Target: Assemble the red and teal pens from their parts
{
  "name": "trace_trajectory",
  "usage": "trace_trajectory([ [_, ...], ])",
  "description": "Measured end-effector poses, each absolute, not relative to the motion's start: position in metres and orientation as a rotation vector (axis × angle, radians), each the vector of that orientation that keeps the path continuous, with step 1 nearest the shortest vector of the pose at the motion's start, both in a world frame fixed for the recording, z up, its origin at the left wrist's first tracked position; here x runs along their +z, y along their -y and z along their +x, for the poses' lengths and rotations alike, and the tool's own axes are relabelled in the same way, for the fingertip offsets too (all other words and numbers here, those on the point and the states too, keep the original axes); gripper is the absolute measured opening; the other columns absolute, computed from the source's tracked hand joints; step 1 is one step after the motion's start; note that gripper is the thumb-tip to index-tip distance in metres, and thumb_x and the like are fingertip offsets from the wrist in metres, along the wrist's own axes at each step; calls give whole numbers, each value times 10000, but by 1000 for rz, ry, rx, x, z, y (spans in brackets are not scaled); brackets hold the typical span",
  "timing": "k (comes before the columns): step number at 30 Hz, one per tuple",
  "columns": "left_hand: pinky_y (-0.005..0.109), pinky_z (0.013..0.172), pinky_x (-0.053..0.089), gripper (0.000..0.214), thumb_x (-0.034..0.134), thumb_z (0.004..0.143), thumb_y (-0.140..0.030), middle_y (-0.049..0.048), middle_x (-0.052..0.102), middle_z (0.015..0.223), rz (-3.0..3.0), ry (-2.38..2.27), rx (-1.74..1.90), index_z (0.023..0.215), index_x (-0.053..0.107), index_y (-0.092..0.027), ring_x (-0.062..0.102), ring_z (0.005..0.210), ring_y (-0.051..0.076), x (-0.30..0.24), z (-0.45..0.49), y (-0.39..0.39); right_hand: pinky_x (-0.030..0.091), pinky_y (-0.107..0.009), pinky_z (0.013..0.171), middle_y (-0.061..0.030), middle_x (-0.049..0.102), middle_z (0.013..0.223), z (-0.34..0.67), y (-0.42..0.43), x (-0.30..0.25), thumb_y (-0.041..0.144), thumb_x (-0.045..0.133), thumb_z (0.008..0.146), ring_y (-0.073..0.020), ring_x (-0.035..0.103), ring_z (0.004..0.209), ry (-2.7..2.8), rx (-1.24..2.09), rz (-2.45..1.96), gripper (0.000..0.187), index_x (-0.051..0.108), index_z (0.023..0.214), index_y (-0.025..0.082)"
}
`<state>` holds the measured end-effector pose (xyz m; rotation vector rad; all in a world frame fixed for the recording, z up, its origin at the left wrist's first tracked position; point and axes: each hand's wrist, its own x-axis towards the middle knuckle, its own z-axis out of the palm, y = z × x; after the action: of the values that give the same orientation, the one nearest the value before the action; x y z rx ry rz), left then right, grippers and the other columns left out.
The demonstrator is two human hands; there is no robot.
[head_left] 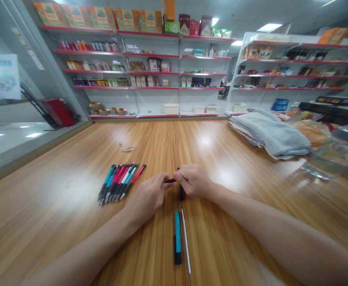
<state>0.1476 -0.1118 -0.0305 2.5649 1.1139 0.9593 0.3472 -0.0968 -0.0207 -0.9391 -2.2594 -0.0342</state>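
My left hand (151, 194) is closed on one end of a slim black pen part (170, 181). At the other end of it, the fingers of my right hand (194, 180) are closed too, so both hands hold it between them, just above the table. Below the right hand's fingers another short black piece (181, 193) shows, partly hidden. Nearer to me lie a blue pen barrel (177, 232) with a black end and, beside it, a thin white pen refill (186, 242). To the left of my left hand, several pens (118, 183) in blue, pink and white lie side by side.
Past the pens lie a small metal bit (120, 143) and a thin looped strip (129, 149). At the right are folded striped cloths (270, 133) and a clear plastic container (322, 157) on the wooden table (57, 222). Stocked shelves (150, 88) stand beyond its far edge.
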Motion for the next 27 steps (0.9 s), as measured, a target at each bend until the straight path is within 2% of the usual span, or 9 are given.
trace_trajectory([
  [7,258,606,452,114,430,924,-185,60,676,821,2642,-1158,803,971,533,-180,665,755,193,-26,153,111,297,-239,552,1,454,557,352,95,-29,323,356,966,-93,425,545,2232,77,-1016,433,471,580,163],
  [13,280,676,486,152,421,907,-138,69,686,900,2654,-1153,779,1019,514,-182,670,845,200,-30,156,114,285,-247,536,20,378,542,355,103,-30,324,366,964,-88,377,517,2160,170,-996,422,369,569,177],
  [17,304,672,486,153,430,876,-112,65,687,912,2709,-1220,692,964,532,-185,659,823,215,-31,156,119,286,-253,542,19,375,550,356,111,-29,311,374,960,-93,370,526,2180,167,-979,409,362,573,180],
  [20,297,636,466,119,425,883,-137,63,671,848,2741,-1250,666,894,535,-183,640,762,209,-26,156,123,300,-255,561,10,401,570,356,113,-29,311,374,960,-99,389,549,2211,134,-944,398,389,585,178],
  [27,283,711,466,146,442,927,-252,64,599,939,2662,-1125,867,1014,538,-184,597,833,176,-18,154,126,298,-263,572,4,419,584,360,109,-27,296,392,955,-106,395,569,2237,33,-929,371,425,607,175],
])
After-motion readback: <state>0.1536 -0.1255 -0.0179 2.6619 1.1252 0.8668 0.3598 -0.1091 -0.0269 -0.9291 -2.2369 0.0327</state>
